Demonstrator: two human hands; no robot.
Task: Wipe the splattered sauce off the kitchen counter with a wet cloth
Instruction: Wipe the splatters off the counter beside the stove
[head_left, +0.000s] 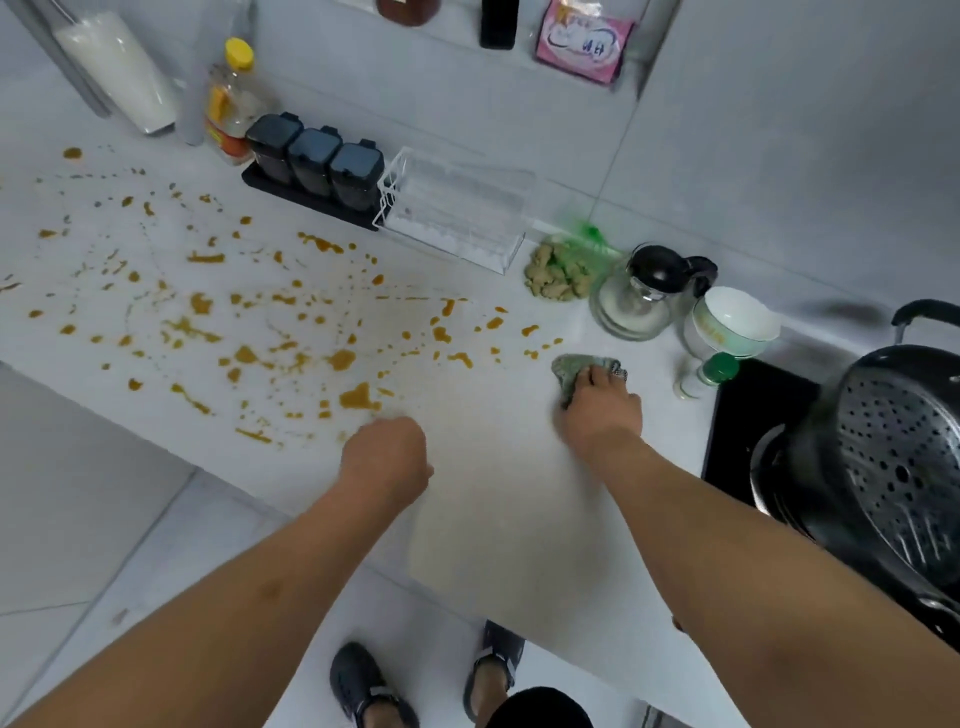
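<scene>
Orange-brown sauce (244, 356) is splattered over pretty much the whole left and middle of the white counter (498, 499), and the cloth (574, 370) sits at the right end of the mess, just past the last few drops. My right hand (602, 410) is pressing down on that greenish cloth with the fingers curled over it, while my left hand (387, 460) hovers at the near edge of the counter with the fingers curled under and nothing in it as far as I can see. What worries me from here: the cloth is close to the small green-capped bottle (705, 375) and the white bowl (732, 322) on the right, so a wide stroke back that way could knock them over. Also, one small cloth against this much sauce will probably just smear it leftward unless it gets rinsed — and anything pushed off the near edge lands on the floor by my shoes. Containers: the glass pot with the black lid (647, 296) has something pale at the bottom, the clear plastic box (457, 213) far back holds a thin layer of white stuff, the three dark jars (317, 158) on their tray I can't see into, the yellow-capped bottle (234, 98) looks nearly empty, and the bowl's inside seems bare from here.
</scene>
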